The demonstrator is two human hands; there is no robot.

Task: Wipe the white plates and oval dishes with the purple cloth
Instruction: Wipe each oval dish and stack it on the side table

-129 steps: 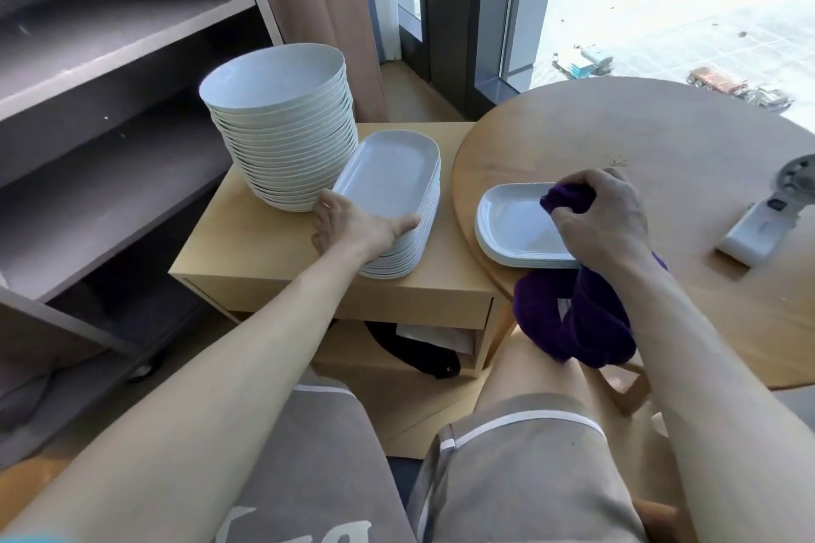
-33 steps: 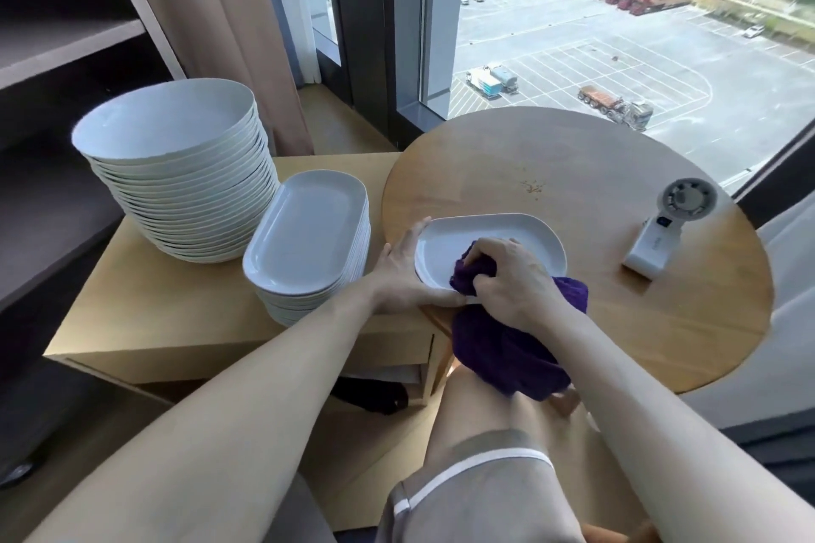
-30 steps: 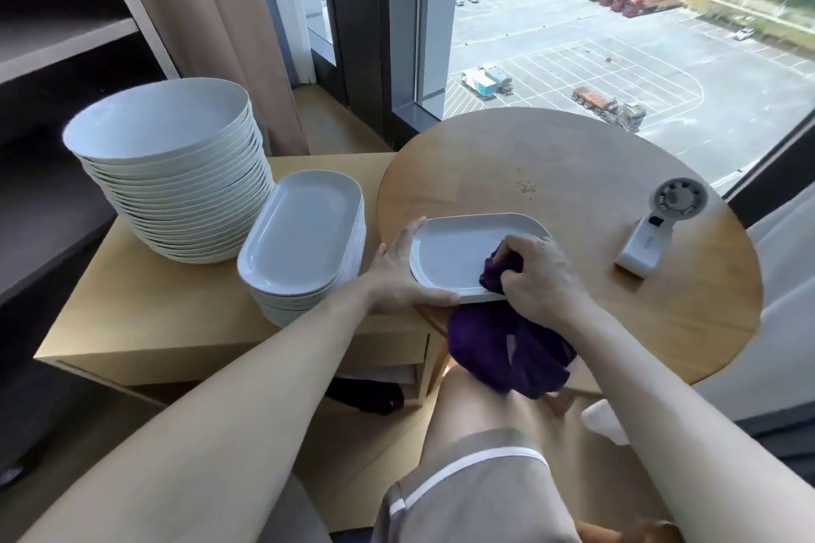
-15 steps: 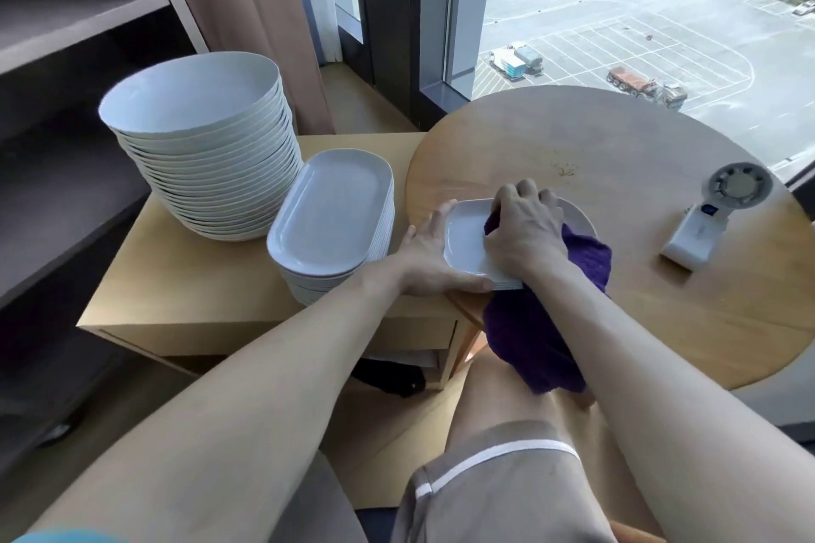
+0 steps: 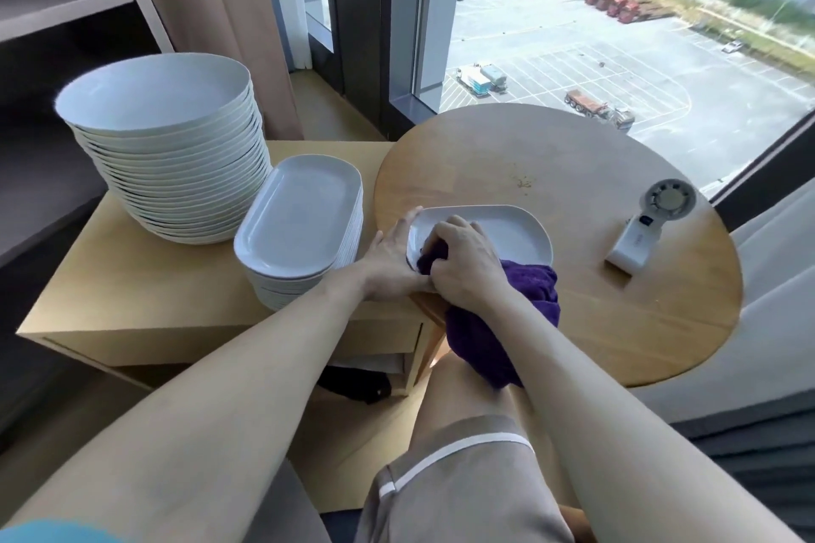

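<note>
- One dish (image 5: 507, 234) lies flat on the round desk (image 5: 551, 154), at its near-left edge.
- The cloth (image 5: 502, 322) is bunched on the dish's left end, and the rest hangs off the desk over my knee.
- I would press lightly, sweep from end to end and take in the rim. The dish sits near the edge, so a hard push could slide it off.
- My right hand (image 5: 467, 265) is clenched round the cloth, knuckles up, with the forearm coming in from the lower right.
- My left hand (image 5: 390, 265) lies relaxed against the dish's left end, thumb straight along the rim. It braces the dish and grips nothing that I can see.
- On the side desk (image 5: 132, 278) to the left wait a stack of dishes (image 5: 300, 225) and a taller stack of plates (image 5: 167, 137).
- A fan (image 5: 639, 234) lies well apart on the right.
</note>
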